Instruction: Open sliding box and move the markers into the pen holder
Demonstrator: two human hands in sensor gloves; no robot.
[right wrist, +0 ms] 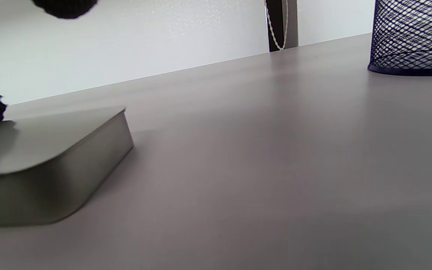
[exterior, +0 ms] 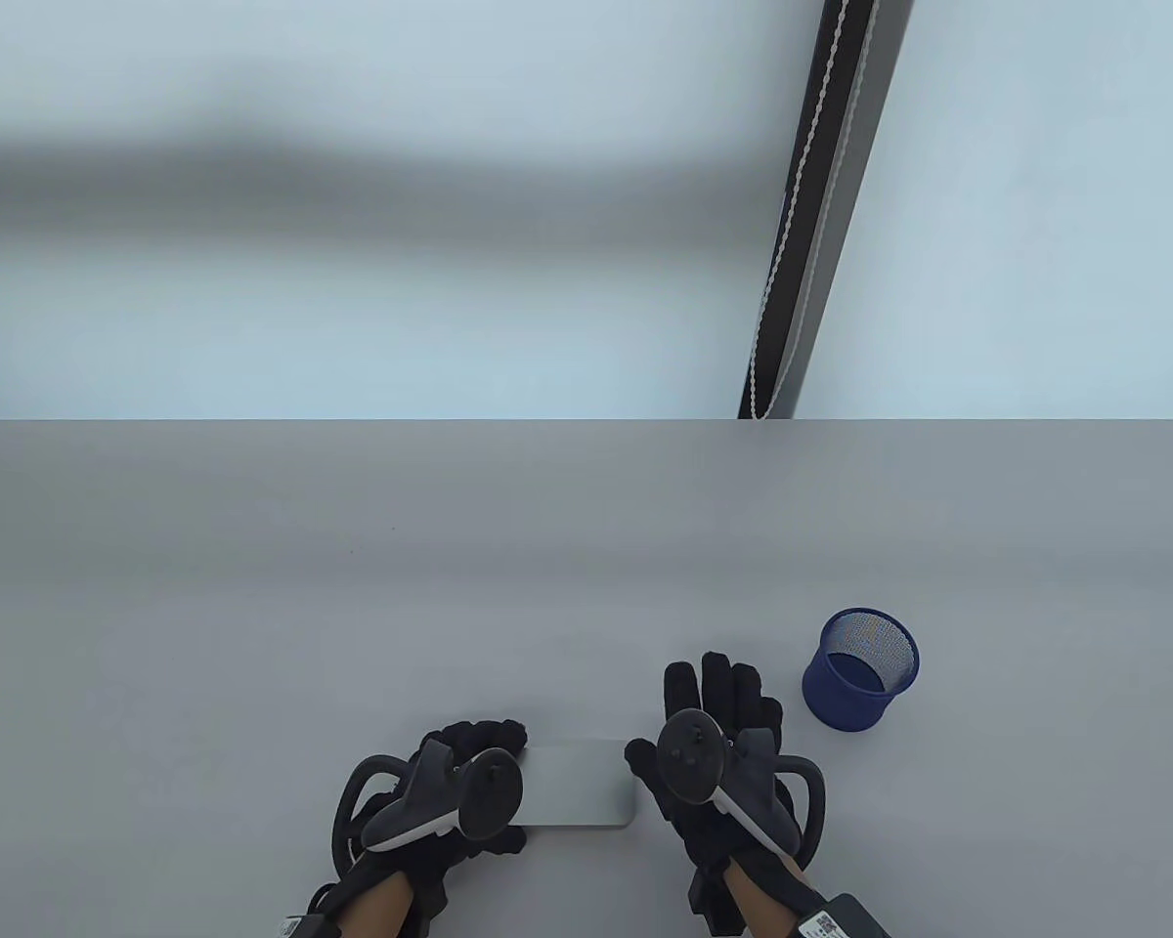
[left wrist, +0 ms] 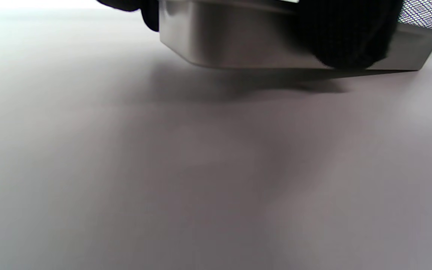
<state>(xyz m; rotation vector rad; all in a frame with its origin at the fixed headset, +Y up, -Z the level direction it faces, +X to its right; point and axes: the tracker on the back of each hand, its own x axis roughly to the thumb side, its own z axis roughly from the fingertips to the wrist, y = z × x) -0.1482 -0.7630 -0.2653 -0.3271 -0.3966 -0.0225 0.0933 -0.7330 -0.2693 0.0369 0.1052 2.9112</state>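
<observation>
A flat grey metal box lies closed near the front edge of a grey bench. The left hand grips the box's left end, fingers curled around it. The right hand rests just beside its right end, fingers straight. A blue mesh pen holder stands upright to the right.

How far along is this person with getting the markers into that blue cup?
Nothing looks done yet: the grey box appears closed, no markers show, and the blue mesh pen holder looks empty. In hand: the left hand grips the box's end, while the right hand rests beside it, fingers straight. Left: sliding it open and moving the markers.
</observation>
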